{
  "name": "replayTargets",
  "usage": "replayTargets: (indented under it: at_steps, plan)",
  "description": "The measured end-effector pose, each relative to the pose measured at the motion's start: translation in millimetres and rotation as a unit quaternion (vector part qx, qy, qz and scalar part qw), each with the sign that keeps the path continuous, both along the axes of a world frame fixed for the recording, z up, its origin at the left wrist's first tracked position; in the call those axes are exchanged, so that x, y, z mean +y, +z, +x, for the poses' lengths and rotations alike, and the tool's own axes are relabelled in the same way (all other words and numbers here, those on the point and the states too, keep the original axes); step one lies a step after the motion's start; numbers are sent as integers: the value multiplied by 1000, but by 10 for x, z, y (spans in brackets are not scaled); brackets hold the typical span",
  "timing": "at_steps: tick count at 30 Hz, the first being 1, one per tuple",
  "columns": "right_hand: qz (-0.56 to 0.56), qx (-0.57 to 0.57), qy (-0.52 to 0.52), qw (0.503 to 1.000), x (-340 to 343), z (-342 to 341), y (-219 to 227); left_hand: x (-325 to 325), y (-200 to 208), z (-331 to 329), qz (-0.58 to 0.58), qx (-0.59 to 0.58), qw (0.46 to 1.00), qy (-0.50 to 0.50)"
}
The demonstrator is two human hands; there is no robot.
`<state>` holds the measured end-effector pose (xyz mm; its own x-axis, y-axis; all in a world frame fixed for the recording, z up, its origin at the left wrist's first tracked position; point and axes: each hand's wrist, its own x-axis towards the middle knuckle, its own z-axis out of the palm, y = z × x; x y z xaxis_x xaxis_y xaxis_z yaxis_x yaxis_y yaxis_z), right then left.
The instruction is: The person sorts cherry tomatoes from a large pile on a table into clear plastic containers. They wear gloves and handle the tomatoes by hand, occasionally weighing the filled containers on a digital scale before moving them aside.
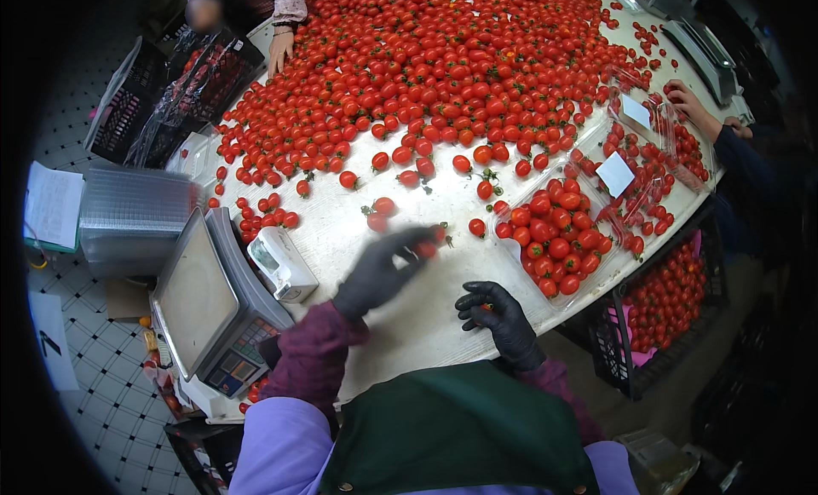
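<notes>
My left hand (385, 269), in a black glove, is blurred by motion over the white table. Its thumb and fingers close round a red cherry tomato (426, 250). To its right is my right hand (504, 323), gloved in black too, with curled fingers; a bit of a red tomato (487, 307) shows inside them. Beyond my right hand, an open clear plastic punnet (521, 258) is filled with cherry tomatoes. A large heap of cherry tomatoes (426, 77) covers the far part of the table, with several loose ones between it and my hands.
A scale (198, 295) and a small white device (283, 265) stand at left, near stacked clear punnets (136, 210). Closed punnets (635, 167) lie at right, above a black crate (626, 359) of tomatoes. Other people's hands reach in at far left (281, 50) and right (692, 105).
</notes>
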<state>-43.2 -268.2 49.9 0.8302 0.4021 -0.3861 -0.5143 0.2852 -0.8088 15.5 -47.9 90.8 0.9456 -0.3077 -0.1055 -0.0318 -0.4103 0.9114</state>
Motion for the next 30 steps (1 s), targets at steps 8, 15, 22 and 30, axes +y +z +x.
replayTargets:
  at_steps: [8, 15, 22, 30]
  plan:
    - [-66, 115, 36, 991, -328, -351, 259, -242, -170, -111, 99, -157, 983, 5]
    - [290, -9, -338, 895, -1341, -685, 219, -341, -439, 215, 346, -150, 924, 67]
    - [-108, -25, -43, 993, -308, -269, 264, -31, -409, 121, 141, -141, 968, 154]
    - [-141, -82, 17, 986, 210, -54, -117, 659, -285, 473, -151, 24, 954, 258]
